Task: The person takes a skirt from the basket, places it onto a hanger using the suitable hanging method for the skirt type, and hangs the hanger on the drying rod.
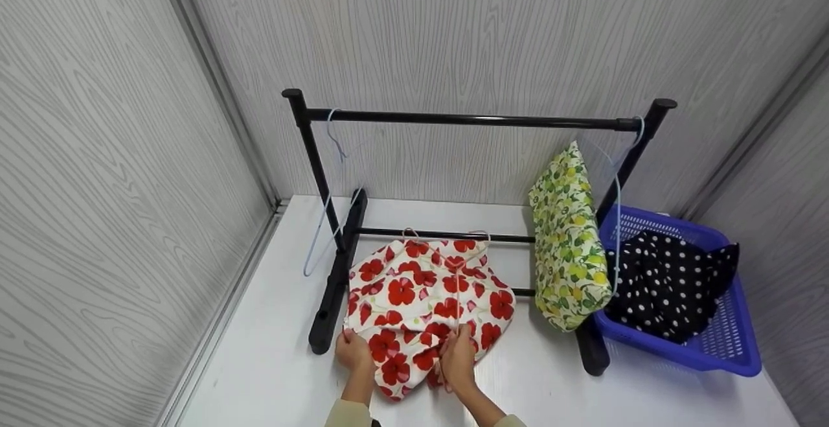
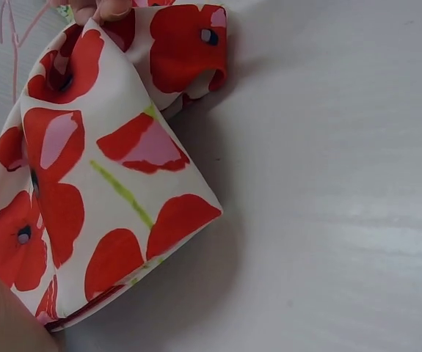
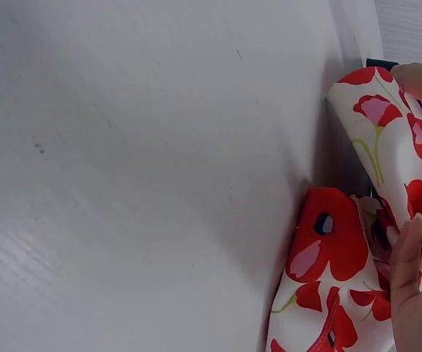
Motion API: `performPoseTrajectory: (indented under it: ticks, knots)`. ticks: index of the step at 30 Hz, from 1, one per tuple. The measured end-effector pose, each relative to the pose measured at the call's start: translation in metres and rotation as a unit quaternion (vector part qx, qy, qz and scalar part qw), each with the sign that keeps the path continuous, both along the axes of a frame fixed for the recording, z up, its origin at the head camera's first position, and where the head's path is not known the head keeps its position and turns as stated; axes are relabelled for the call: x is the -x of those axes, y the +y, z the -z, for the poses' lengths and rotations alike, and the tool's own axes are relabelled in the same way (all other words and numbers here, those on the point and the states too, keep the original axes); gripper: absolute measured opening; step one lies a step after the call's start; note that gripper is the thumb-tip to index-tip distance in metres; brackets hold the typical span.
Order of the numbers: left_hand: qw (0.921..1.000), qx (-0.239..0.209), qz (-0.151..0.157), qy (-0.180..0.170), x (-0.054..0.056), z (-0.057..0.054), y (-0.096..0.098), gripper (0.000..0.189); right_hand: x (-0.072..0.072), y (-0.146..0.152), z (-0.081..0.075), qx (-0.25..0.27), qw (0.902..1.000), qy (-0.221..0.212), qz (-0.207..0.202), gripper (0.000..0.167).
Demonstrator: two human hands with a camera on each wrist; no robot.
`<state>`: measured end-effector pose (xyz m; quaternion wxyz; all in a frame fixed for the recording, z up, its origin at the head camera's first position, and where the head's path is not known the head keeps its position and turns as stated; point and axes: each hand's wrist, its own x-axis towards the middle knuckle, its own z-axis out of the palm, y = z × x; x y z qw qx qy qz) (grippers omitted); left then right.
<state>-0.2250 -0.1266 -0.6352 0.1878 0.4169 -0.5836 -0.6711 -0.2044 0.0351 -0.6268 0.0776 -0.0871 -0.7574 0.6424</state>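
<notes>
A white cloth printed with red flowers (image 1: 401, 291) lies bunched in front of a black rack; whether it is a garment or a cover cannot be told. My left hand (image 1: 356, 351) pinches its near left edge. Toward the middle of the near edge, my right hand (image 1: 458, 357) grips a fold, fingertips pressed together in the right wrist view. A thin pink hanger (image 1: 457, 291) lies over the cloth, its wire running down to the right hand. Pink loops show at the cloth's far edge by the rack's lower bar. The folded cloth corner (image 2: 122, 205) hangs out in the left wrist view.
The black rack (image 1: 466, 119) stands on the white surface (image 1: 252, 369). Blue hangers (image 1: 324, 226) hang at both ends; a lemon-print cloth (image 1: 570, 245) hangs at the right. Beyond it, a blue basket (image 1: 725, 365) holds a black polka-dot cloth (image 1: 667, 284). Grey panels surround the surface.
</notes>
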Motion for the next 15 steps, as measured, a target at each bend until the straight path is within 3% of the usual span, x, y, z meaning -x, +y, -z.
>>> performPoseTrajectory:
  ticks: [3, 4, 5, 7, 10, 11, 12, 13, 15]
  knots:
    - [0.9999, -0.01, 0.004, -0.009, 0.0, 0.004, -0.001, 0.037, -0.001, 0.003, 0.0, -0.088, 0.9954, 0.037, 0.006, 0.009]
    - [0.9998, -0.012, 0.007, -0.013, 0.001, 0.012, -0.003, 0.037, -0.001, 0.005, 0.0, -0.104, 0.9935, 0.046, 0.006, 0.008]
    - [1.0, -0.005, 0.005, 0.005, 0.006, 0.03, -0.007, 0.036, -0.001, 0.007, -0.001, -0.112, 0.9923, 0.054, 0.004, 0.007]
    - [0.9998, -0.009, 0.02, 0.0, 0.015, 0.061, -0.015, 0.036, -0.001, 0.01, -0.003, -0.121, 0.9907, 0.062, -0.002, 0.006]
    - [0.999, 0.015, 0.041, 0.003, 0.036, 0.129, -0.032, 0.031, -0.001, 0.017, -0.008, -0.151, 0.9858, 0.071, -0.01, 0.004]
    - [0.9987, 0.024, 0.045, 0.004, 0.042, 0.146, -0.036, 0.028, 0.0, 0.019, -0.01, -0.172, 0.9822, 0.073, -0.009, 0.004]
    - [0.9977, 0.02, 0.063, -0.014, 0.045, 0.151, -0.039, 0.029, 0.0, 0.021, -0.012, -0.195, 0.9779, 0.075, -0.005, 0.003]
    - [0.9975, 0.031, 0.064, -0.003, 0.048, 0.161, -0.042, 0.026, 0.0, 0.023, -0.014, -0.213, 0.9741, 0.077, -0.003, 0.004]
    - [0.9971, 0.031, 0.069, -0.006, 0.049, 0.161, -0.041, 0.024, 0.0, 0.027, -0.018, -0.25, 0.9649, 0.081, 0.003, 0.005]
